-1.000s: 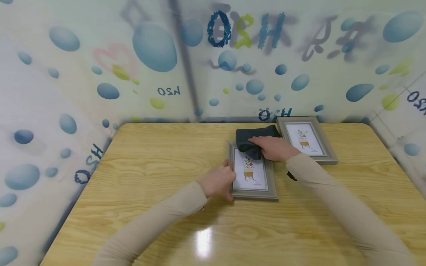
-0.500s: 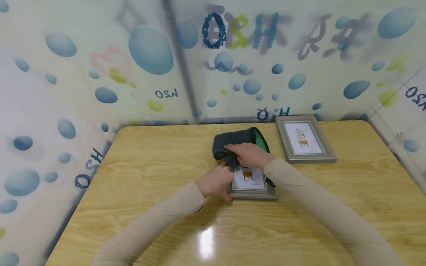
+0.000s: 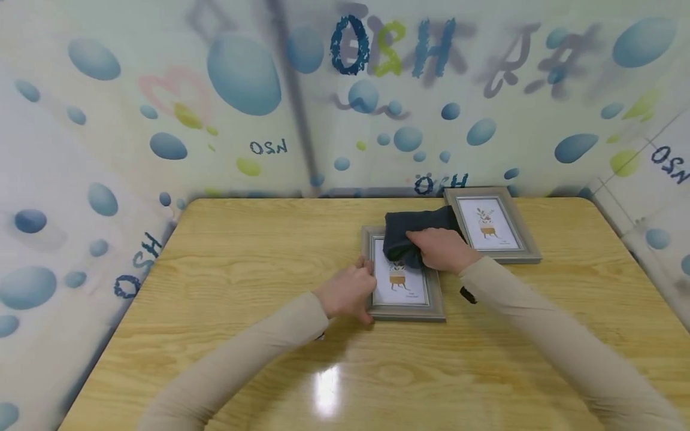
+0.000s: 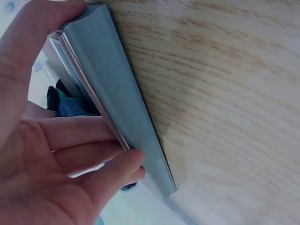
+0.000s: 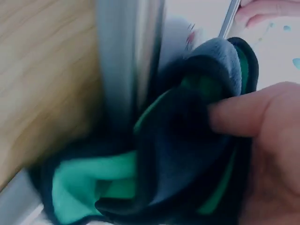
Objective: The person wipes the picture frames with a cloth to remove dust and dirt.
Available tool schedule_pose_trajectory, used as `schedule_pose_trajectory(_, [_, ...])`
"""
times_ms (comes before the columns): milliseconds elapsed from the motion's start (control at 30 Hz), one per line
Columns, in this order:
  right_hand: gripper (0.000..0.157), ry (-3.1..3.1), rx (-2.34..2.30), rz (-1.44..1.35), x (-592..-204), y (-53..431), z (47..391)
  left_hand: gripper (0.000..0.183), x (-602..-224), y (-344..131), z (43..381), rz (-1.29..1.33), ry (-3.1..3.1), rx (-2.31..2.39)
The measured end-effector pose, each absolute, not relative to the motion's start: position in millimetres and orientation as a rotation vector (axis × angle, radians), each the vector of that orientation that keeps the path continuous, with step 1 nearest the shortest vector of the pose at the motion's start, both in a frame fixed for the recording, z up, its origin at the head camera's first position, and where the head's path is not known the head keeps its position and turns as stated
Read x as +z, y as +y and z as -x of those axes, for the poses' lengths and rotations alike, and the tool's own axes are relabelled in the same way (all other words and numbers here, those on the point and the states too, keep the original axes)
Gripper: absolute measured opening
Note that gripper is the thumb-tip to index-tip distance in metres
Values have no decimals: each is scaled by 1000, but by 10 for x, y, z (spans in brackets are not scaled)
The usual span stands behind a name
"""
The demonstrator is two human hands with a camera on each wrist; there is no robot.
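Observation:
A picture frame (image 3: 436,299) lies on the wooden table, showing a print of a plant in an orange pot. My left hand (image 3: 347,290) grips its left side, thumb at the near corner and fingertips on the edge, as the left wrist view shows of the frame's moulding (image 4: 108,89). In my right hand (image 3: 444,248) is a folded dark blue cloth (image 3: 401,224), held against the frame's upper part and hiding the top of the print. The right wrist view shows the thumb pressed into the cloth (image 5: 178,154), whose inner side is green.
A second, matching picture frame (image 3: 530,248) lies at the back right; the cloth's right end reaches its left edge in the head view. Behind the wooden table (image 3: 259,251) stands a wall (image 3: 323,120) patterned with blue drops.
My right hand slid the cloth left across the top of the near frame, then back right towards the second frame. My left hand keeps its grip on the frame's left side.

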State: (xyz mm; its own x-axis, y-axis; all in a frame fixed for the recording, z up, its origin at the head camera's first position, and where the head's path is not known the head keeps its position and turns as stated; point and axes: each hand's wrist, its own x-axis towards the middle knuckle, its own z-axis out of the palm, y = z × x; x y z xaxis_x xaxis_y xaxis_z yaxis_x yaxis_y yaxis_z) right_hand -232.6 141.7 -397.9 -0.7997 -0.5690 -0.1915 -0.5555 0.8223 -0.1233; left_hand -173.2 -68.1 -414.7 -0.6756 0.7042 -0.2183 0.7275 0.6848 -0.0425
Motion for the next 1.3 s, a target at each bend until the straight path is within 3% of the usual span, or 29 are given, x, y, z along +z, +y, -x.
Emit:
schedule_pose_trajectory(333, [50, 2602, -486, 1106, -4162, 1112, 2397, 45, -4147, -708, 1737, -1233, 2677, -167])
schedule_pose_trajectory(667, [44, 2755, -371, 942, -4074, 1721, 2388, 47, -4140, -631, 1699, -1116, 2721, -133])
schedule_pose_trajectory(800, [41, 2804, -291, 1030, -4104, 1929, 2338, 46, -4122, -625, 1688, -1127, 2748, -148])
schedule_pose_trajectory(1033, [43, 2782, -75, 1369, -4133, 1985, 1887, 45, -4139, -639, 1686, -1194, 2792, -142])
schedule_pose_trajectory(1300, [41, 2746, -123, 1368, -4023, 2007, 1307, 45, -4157, -634, 1701, -1205, 2780, -186])
